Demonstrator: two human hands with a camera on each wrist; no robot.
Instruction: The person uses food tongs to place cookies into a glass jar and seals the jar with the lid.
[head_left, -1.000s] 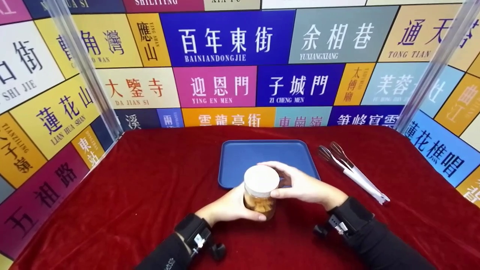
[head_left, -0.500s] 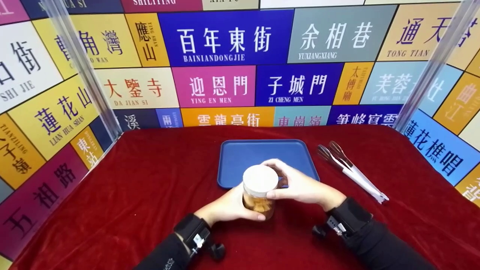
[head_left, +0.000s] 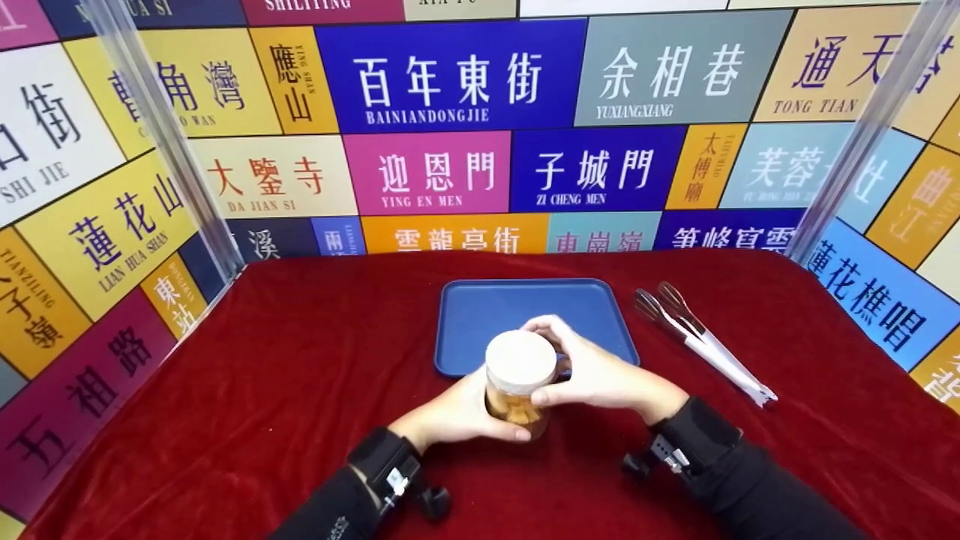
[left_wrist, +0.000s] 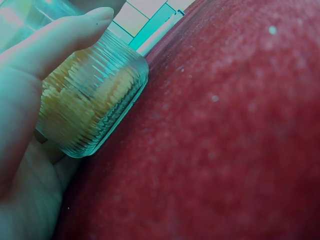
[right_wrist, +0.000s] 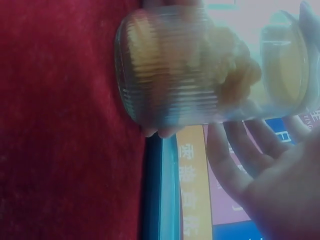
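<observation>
A clear ribbed glass jar (head_left: pixel 519 411) with a pale round lid (head_left: pixel 521 360) stands upright between both hands over the red cloth. Yellow-brown pieces show through its wall in the left wrist view, where the jar's base (left_wrist: pixel 95 145) is close to the cloth. My left hand (head_left: pixel 457 412) grips the jar body from the left, thumb across the near side. From the right, my right hand (head_left: pixel 600 379) holds the lid, its thumb at the lid's near lower edge and its fingers round the far side. Those fingertips are partly hidden behind the lid.
Behind the jar lies a blue rectangular tray (head_left: pixel 487 311), its near edge partly covered by the hands. White-handled tongs (head_left: pixel 712 352) with brown tips rest on the cloth (head_left: pixel 300 360) to the right. A wall of colourful signs (head_left: pixel 450 75) borders the back and sides.
The right hand's thumb has slid slightly left along the lid's near edge, and its wrist has shifted a little left. The left hand and the jar stay almost where they were.
</observation>
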